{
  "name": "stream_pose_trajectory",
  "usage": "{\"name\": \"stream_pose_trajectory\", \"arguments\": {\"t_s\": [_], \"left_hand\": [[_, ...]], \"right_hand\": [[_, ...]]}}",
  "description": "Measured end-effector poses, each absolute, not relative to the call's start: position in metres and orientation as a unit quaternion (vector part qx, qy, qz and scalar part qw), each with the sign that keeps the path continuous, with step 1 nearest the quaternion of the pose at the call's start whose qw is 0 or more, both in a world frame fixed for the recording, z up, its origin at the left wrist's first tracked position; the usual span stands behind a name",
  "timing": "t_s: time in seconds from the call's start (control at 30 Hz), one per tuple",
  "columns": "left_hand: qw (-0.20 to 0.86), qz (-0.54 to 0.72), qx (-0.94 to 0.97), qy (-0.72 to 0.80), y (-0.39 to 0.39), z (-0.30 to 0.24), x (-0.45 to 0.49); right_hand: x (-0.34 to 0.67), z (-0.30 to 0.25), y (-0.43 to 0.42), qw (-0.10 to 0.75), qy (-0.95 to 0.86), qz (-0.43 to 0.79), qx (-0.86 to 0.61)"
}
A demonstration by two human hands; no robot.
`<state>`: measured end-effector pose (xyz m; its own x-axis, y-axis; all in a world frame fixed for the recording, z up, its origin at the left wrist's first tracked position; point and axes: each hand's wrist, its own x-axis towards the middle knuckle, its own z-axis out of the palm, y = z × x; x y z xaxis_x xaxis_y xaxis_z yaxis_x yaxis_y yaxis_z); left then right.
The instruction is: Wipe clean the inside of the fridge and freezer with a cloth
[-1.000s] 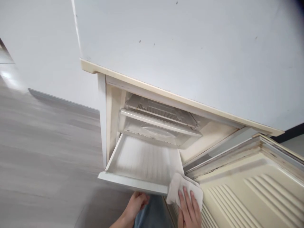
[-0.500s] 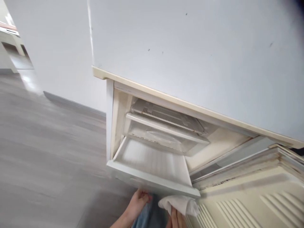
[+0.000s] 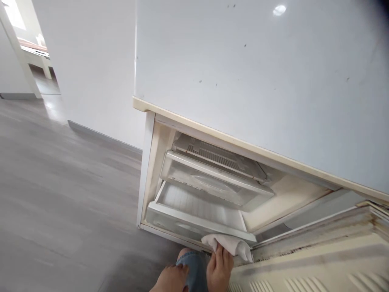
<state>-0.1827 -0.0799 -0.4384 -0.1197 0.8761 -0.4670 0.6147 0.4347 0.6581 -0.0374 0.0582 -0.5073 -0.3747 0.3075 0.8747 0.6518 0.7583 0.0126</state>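
My right hand (image 3: 219,267) grips a folded white cloth (image 3: 229,244) at the right end of the lower drawer's front. This clear-fronted drawer (image 3: 179,221) stands partly pulled out of the open freezer compartment. Above it sits an upper clear drawer (image 3: 212,184), pushed further in. Down by my knee, my left hand (image 3: 172,278) has its fingers curled, with no object visible in them; part of it lies beyond the frame's lower edge.
The open freezer door (image 3: 304,259) extends to the right, its ribbed inner panel and dirt-marked seal showing. A vented shelf (image 3: 217,154) lies above the drawers. The white appliance top (image 3: 243,93) fills the upper view. Grey wood-look floor (image 3: 69,202) spreads to the left.
The lower drawer has slid further into the compartment. My left hand has dropped from the drawer front to beside my knee. My right hand with the cloth has moved forward with the drawer.
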Motion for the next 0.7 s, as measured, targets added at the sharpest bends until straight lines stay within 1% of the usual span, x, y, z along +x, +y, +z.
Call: {"name": "stream_pose_trajectory", "arguments": {"t_s": [0.13,0.23,0.33,0.43,0.57,0.7], "left_hand": [[0.431,0.05,0.527,0.731,-0.084,-0.446,-0.178],[0.418,0.032,0.518,0.745,-0.083,-0.453,-0.177],[0.399,0.042,0.513,0.759,-0.081,-0.456,-0.178],[0.392,0.042,0.512,0.763,-0.08,-0.454,-0.181],[0.396,0.027,0.518,0.757,-0.08,-0.45,-0.186],[0.397,0.021,0.52,0.756,-0.079,-0.449,-0.186]], "right_hand": [[-0.054,-0.502,0.059,0.432,-0.858,-0.186,-0.205],[-0.069,-0.5,0.069,0.415,-0.878,-0.187,-0.145],[-0.086,-0.494,0.087,0.422,-0.874,-0.207,-0.122],[-0.11,-0.486,0.101,0.419,-0.87,-0.194,-0.174],[-0.146,-0.487,0.103,0.399,-0.864,-0.131,-0.278],[-0.171,-0.501,0.092,0.378,-0.876,-0.06,-0.293]]}}
